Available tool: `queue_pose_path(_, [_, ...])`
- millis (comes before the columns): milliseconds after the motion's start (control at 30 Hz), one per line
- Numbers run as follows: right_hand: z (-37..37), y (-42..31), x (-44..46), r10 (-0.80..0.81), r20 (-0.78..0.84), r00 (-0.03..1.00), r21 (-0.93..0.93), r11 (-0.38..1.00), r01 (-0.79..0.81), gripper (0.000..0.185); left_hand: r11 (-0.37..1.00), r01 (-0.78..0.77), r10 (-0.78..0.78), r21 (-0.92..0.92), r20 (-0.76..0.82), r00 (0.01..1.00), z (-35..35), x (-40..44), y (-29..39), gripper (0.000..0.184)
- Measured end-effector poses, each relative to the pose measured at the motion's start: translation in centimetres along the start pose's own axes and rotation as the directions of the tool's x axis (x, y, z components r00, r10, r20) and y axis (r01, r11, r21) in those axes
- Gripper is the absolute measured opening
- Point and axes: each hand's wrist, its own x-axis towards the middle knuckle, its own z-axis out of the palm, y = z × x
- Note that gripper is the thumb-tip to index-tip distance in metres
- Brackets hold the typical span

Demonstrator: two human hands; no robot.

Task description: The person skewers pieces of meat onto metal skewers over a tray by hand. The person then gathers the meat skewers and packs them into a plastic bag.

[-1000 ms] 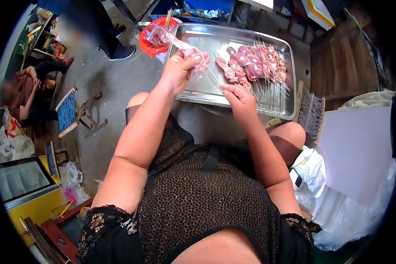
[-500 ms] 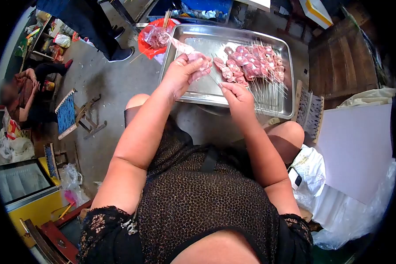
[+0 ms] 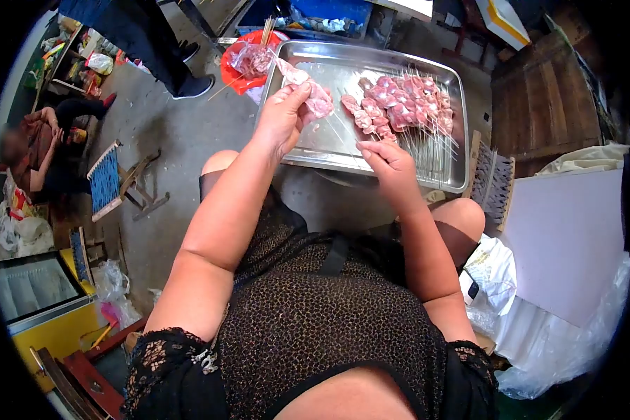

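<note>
Pinched in my left hand is a floppy strip of raw pink meat, held above the left part of a shiny metal tray. My right hand is closed, thumb against fingers, on the lower end of a thin skewer. That skewer slants up and left toward the meat; whether its tip is in the meat I cannot tell. To the right in the tray lie several skewers of folded raw meat, their bare ends pointing toward me.
Beyond the tray's left corner stands a red plastic-lined container with meat and upright skewers. A blue bin is behind the tray. Folding stools and two other people are on the left; a pale board leans at right.
My right hand has moved a little right and toward me, away from the meat, showing more of the skewer. The meat in my left hand hangs more spread out.
</note>
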Motion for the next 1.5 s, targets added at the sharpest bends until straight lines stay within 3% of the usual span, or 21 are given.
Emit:
queue_pose_path(67, [0.3,0.6,0.0,-0.071,-0.047,0.996,0.055,0.996,0.074,0.014,1.000,0.025,-0.025,-0.011,-0.029,0.999,0.1,-0.1,0.1,0.019])
queue_pose_path(500, [1.4,1.4,-0.1,-0.024,-0.024,0.999,0.141,0.990,0.027,0.015,0.991,0.124,-0.125,0.053,0.018,0.992,0.0,-0.4,0.2,0.025])
queue_pose_path(900, [2.3,1.0,-0.5,-0.062,-0.079,0.995,0.139,0.988,0.072,0.016,0.994,0.106,-0.106,0.014,0.007,0.994,0.4,-0.8,-0.1,0.020])
queue_pose_path(1167, [1.9,0.9,-0.7,-0.023,-0.057,0.998,0.102,0.994,0.029,0.015,1.000,-0.015,0.017,0.023,-0.087,0.996,-0.4,0.0,0.0,0.021])
queue_pose_path(1500, [1.7,0.8,-1.1,0.042,-0.079,0.996,0.144,0.989,-0.030,0.016,0.999,0.017,-0.015,0.028,-0.065,0.998,0.0,-0.3,0.0,0.020])
